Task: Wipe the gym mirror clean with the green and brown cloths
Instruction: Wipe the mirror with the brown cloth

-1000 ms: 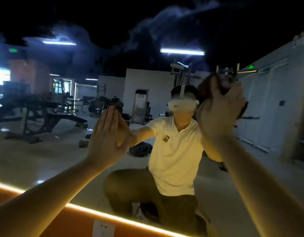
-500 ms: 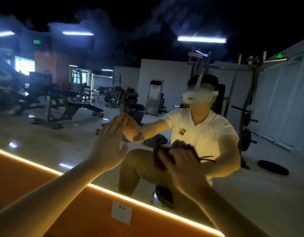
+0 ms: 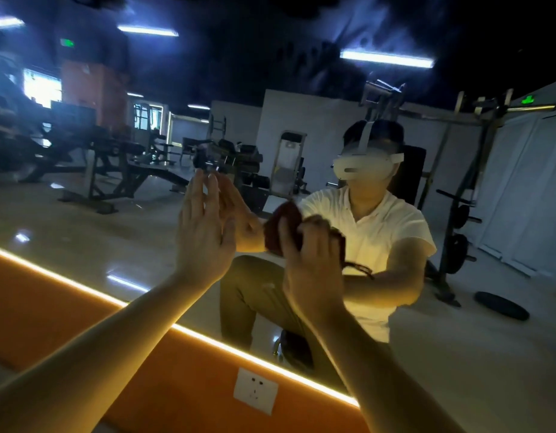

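Observation:
The gym mirror fills most of the head view and reflects a dim gym and a crouching person in a white shirt. My left hand lies flat against the glass with straight fingers and holds nothing. Just to its right, my right hand presses the brown cloth against the mirror, fingers curled over it. Part of the cloth shows above my fingers and a frayed end hangs at the right. No green cloth is visible.
Below the mirror runs a glowing light strip above an orange wall panel with a white power socket. Weight benches and racks appear only as reflections in the glass.
My right hand with the brown cloth swept down from high on the right, then back up and left, close beside my left hand. My left hand stayed flat on the glass.

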